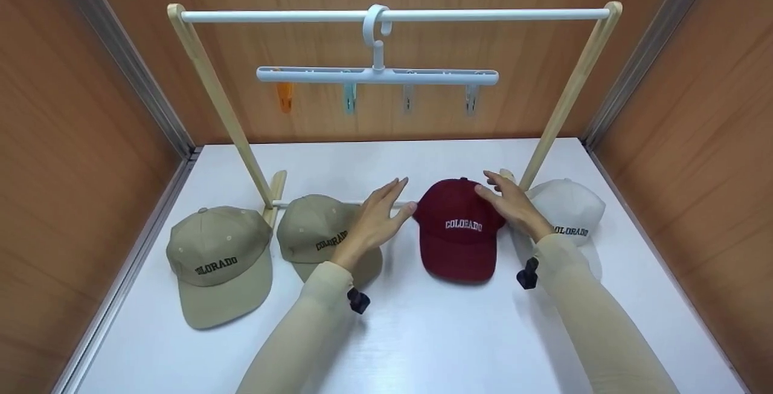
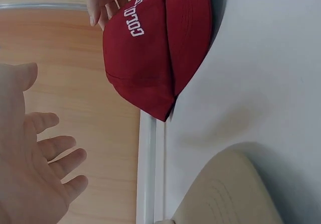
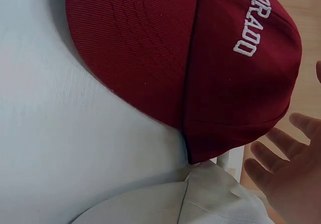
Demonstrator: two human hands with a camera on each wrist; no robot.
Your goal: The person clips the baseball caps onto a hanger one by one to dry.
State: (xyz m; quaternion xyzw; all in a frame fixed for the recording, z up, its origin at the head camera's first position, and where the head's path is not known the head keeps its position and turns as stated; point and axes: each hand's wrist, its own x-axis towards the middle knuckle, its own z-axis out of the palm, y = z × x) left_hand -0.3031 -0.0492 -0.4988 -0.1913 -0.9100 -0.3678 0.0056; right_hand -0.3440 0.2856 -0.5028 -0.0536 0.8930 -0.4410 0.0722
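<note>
A dark red cap with white COLORADO lettering sits on the white tabletop between my two hands. My right hand is at the cap's right side, fingers spread and thumb over the crown's edge; in the right wrist view its fingers are close beside the crown, and I cannot tell whether they touch. My left hand, fingers extended and holding nothing, is left of the red cap, apart from it in the left wrist view. It partly covers a khaki cap. A white cap is partly hidden behind my right wrist.
Another khaki cap lies at the far left. Behind the caps stands a rack with a white top rail and wooden legs. From it hangs a light blue hanger with several clips, including an orange one. Wooden walls enclose the table.
</note>
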